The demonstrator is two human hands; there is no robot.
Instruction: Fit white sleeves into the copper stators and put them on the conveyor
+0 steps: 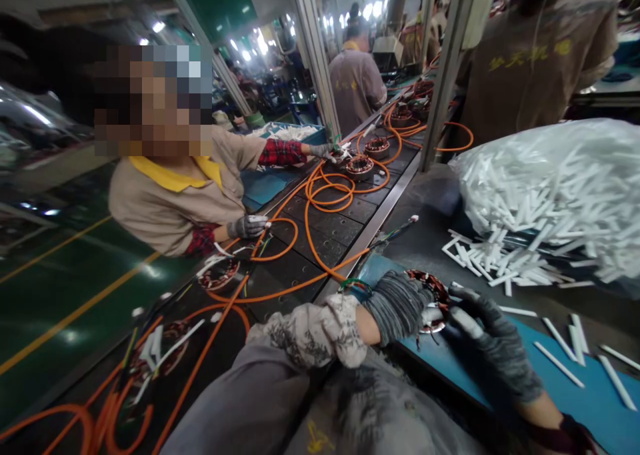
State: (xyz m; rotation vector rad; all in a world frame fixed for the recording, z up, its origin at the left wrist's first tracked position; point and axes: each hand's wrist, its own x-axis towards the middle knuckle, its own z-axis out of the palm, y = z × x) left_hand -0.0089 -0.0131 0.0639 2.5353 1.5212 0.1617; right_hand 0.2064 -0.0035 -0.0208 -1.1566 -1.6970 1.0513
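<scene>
A stator point(434, 293), a ring wound with copper coils, is tilted up over the blue mat in front of me. My left hand point(399, 307), in a grey striped glove, closes around its left side. Green and other leads run from the stator past my left wrist to an orange cable point(345, 268). My right hand point(495, 340), gloved in grey with white at a fingertip, is by the stator's right edge. Its thumb and forefinger are apart, and whether they touch the ring is unclear. Loose white tubes point(557, 363) lie just right of this hand.
A clear plastic bag point(555, 181) of white tubes spills onto the bench at right. The blue mat point(525, 401) lies below my hands. To the left, a dark conveyor point(330, 231) carries stators and coiled orange cables. A co-worker point(195, 188) handles leads across it; metal posts point(443, 75) rise alongside.
</scene>
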